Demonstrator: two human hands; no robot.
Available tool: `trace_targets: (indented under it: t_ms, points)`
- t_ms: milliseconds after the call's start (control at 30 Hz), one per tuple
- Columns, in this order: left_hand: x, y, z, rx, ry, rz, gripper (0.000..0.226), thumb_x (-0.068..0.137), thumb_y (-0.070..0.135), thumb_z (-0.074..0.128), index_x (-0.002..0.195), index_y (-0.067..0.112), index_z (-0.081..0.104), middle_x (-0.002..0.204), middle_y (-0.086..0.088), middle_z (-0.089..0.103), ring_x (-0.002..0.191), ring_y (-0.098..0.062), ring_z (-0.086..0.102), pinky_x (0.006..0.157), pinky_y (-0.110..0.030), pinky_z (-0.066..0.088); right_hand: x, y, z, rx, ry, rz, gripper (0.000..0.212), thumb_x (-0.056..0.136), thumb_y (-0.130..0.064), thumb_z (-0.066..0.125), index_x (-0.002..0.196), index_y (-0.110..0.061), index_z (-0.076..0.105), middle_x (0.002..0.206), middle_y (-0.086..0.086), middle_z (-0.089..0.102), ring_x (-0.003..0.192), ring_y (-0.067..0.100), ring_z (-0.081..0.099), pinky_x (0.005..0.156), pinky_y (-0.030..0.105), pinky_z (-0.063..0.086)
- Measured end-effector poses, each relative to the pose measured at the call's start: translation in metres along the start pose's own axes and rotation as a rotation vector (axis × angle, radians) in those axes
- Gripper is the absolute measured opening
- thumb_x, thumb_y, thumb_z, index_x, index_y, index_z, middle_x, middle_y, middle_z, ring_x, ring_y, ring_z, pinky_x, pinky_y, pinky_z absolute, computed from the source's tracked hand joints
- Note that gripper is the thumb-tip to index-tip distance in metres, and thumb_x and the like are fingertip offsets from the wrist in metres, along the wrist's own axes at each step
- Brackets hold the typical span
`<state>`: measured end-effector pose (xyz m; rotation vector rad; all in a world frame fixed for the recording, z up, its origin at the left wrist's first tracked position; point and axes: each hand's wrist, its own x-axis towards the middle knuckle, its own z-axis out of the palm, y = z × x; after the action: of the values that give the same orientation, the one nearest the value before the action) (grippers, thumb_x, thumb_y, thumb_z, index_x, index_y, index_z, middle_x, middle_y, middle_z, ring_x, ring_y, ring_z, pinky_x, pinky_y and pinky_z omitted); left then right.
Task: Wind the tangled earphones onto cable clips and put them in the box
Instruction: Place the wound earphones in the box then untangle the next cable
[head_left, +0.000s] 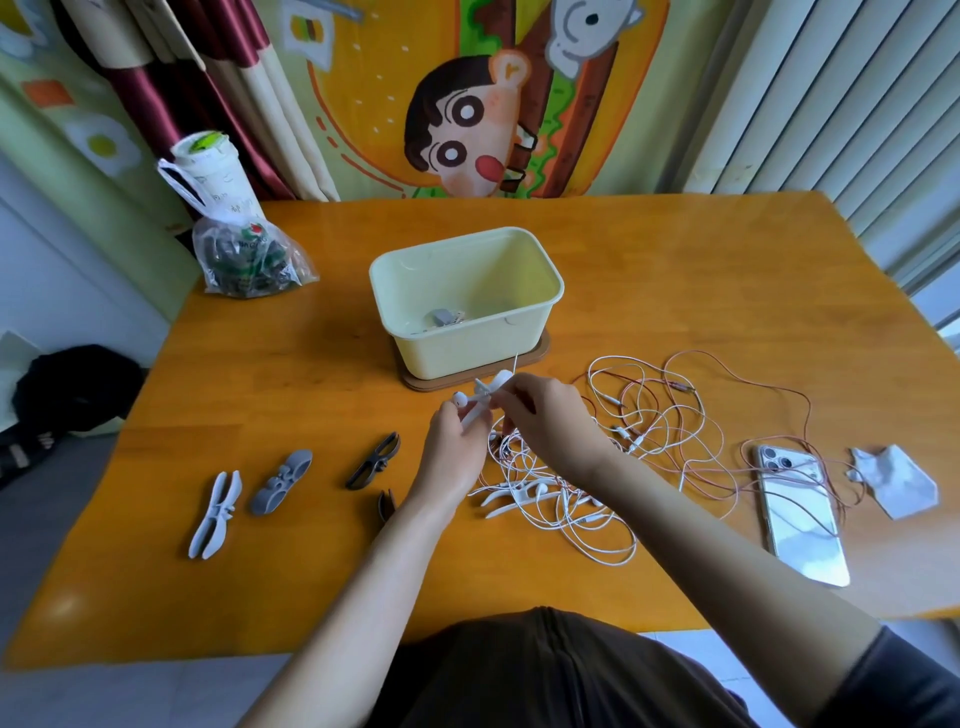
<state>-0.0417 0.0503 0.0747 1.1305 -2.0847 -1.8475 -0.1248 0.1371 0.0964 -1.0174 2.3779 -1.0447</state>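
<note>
The head view looks down on an orange wooden table (311, 571). Near its middle the left hand (457, 436) curls its fingers round the lower end of a white cable clip (483, 397), an earbud (460, 399) at its fingertips. The right hand (545, 415) pinches the clip's upper end with bunched fingers. From the hands, the pale yellow box (467, 348) stands at 12 o'clock with a grey item (441, 317) inside. The tangled earphones (649, 431), white and pink, sprawl from 3 to 5 o'clock, crossing a phone (800, 525). At 8 o'clock lie 3 spare clips: pale (215, 514), grey (281, 483) and dark (373, 461).
</note>
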Motion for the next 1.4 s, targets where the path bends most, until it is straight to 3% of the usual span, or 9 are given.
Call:
trace_targets:
  t_ms: [100,200,367,567,767,1033,1200,1300,1400]
  points:
    - [-0.001,0.0,0.003,-0.04,-0.015,-0.003,0.027,0.1,0.034,0.045,0.11,0.01,0.054,0.088,-0.002,0.057,0.071,-0.01,0.049,0.063,-0.023,0.04,0.001,-0.004,-0.001,0.035,0.035,0.006,0.019,0.098,-0.012,0.044,0.088,-0.008,0.06,0.067,-0.001,0.059,0.055,0.007,0.053,0.053,0.013,0.042]
    - [-0.003,0.002,0.006,-0.088,-0.019,0.003,0.012,0.098,0.03,0.051,0.103,0.02,0.054,0.095,0.004,0.06,0.08,-0.01,0.055,0.074,-0.027,0.047,0.002,-0.006,-0.002,0.058,0.052,0.007,0.019,0.098,-0.013,0.044,0.089,-0.008,0.06,0.072,0.001,0.061,0.06,0.01,0.055,0.056,0.013,0.04]
    - [-0.004,0.003,0.006,-0.156,0.019,-0.007,0.016,0.099,0.027,0.049,0.094,0.019,0.063,0.094,-0.009,0.068,0.084,-0.019,0.061,0.08,-0.038,0.051,0.0,0.001,-0.001,-0.028,-0.064,0.062,0.023,0.098,-0.017,0.044,0.084,-0.007,0.059,0.077,0.008,0.064,0.07,0.024,0.063,0.063,0.029,0.05]
    - [-0.004,0.002,0.006,-0.262,-0.006,-0.022,0.018,0.097,0.02,0.052,0.11,0.011,0.061,0.104,-0.012,0.069,0.101,-0.027,0.064,0.091,-0.04,0.051,0.001,0.004,-0.003,-0.082,-0.076,0.078,0.028,0.098,-0.02,0.046,0.084,-0.001,0.062,0.074,0.013,0.065,0.054,0.016,0.051,0.045,0.018,0.036]
    - [-0.002,0.0,0.003,-0.312,-0.021,0.002,0.027,0.097,0.023,0.053,0.12,0.011,0.06,0.103,-0.004,0.07,0.098,-0.016,0.064,0.092,-0.036,0.049,-0.002,-0.003,-0.005,-0.051,-0.028,-0.014,0.022,0.098,-0.018,0.046,0.084,-0.007,0.06,0.075,0.007,0.064,0.065,0.024,0.06,0.057,0.029,0.046]
    - [-0.002,-0.001,0.003,-0.4,-0.053,-0.02,0.014,0.095,0.013,0.056,0.104,0.019,0.064,0.098,-0.004,0.069,0.093,-0.017,0.062,0.079,-0.027,0.047,0.001,-0.003,-0.007,-0.064,-0.035,0.035,0.029,0.099,-0.018,0.042,0.085,0.0,0.06,0.076,0.013,0.065,0.067,0.029,0.06,0.059,0.035,0.046]
    - [-0.004,0.005,0.002,-0.481,-0.12,0.0,0.022,0.097,0.018,0.053,0.116,0.014,0.063,0.104,-0.005,0.071,0.094,-0.014,0.065,0.078,-0.024,0.047,0.004,-0.001,-0.008,-0.079,-0.02,0.052,0.029,0.098,-0.017,0.044,0.082,0.001,0.059,0.073,0.013,0.063,0.063,0.03,0.056,0.056,0.033,0.041]
    - [-0.004,0.007,0.004,-0.498,-0.118,-0.012,0.015,0.098,0.019,0.051,0.105,0.018,0.065,0.094,0.002,0.072,0.088,-0.01,0.066,0.076,-0.023,0.048,0.003,-0.006,-0.007,-0.052,0.015,0.016,0.025,0.099,-0.017,0.043,0.077,-0.01,0.053,0.068,0.005,0.058,0.057,0.02,0.05,0.049,0.022,0.033]
    - [-0.005,0.008,0.004,-0.532,-0.109,-0.019,0.015,0.098,0.013,0.051,0.098,0.018,0.066,0.086,0.003,0.072,0.084,-0.009,0.065,0.077,-0.023,0.051,0.001,-0.01,-0.005,-0.056,-0.019,-0.003,0.025,0.098,-0.017,0.043,0.076,-0.009,0.052,0.066,0.001,0.054,0.058,0.02,0.048,0.049,0.023,0.031]
